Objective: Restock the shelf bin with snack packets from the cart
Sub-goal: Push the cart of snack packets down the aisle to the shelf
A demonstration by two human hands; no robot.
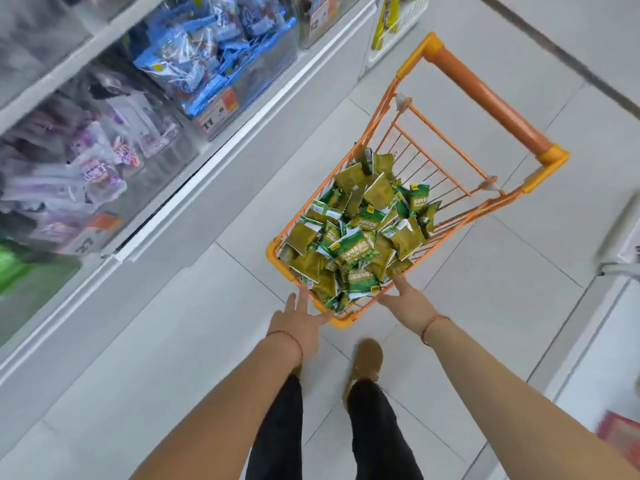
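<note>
A small orange wire cart (446,140) stands on the floor in front of me, its basket heaped with several green snack packets (360,233). Its orange handle bar (485,95) is on the far side. My left hand (299,322) reaches to the cart's near left corner with straight fingers touching the rim. My right hand (407,299) is at the near right rim, fingers extended toward the packets and holding nothing. A shelf bin with green contents (20,268) shows blurred at the left edge.
White shelving (194,188) runs along the left, with clear bins of purple packets (97,168) and blue packets (207,53), each with an orange price tag. My legs and brown shoes (367,362) stand on the white tiled floor. Another white fixture (623,265) is at the right.
</note>
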